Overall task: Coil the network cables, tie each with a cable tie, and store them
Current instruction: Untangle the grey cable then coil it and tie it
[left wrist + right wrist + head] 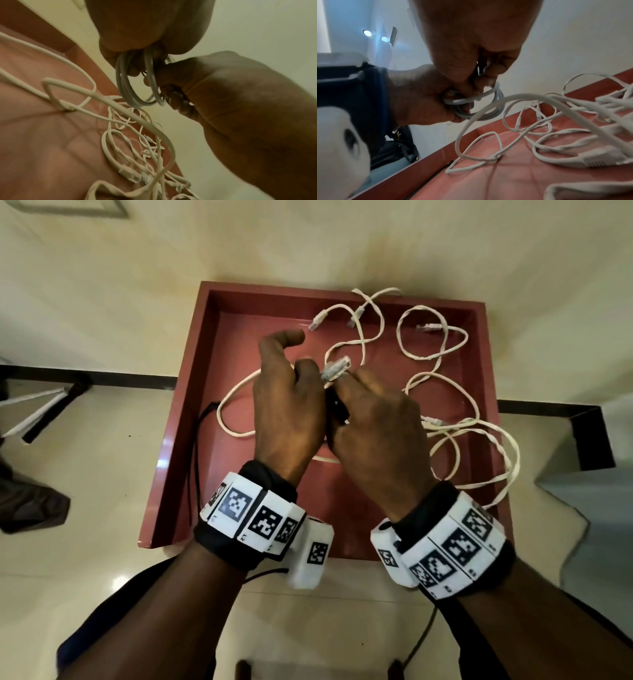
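Head view: both hands [337, 419] grip a coiled cable [135, 86] above the tray [178, 419]

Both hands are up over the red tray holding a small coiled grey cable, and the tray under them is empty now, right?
Not empty. The head view shows the red tray holding several loose white cables. The rest stands: the left hand and right hand hold the coiled grey cable above it.
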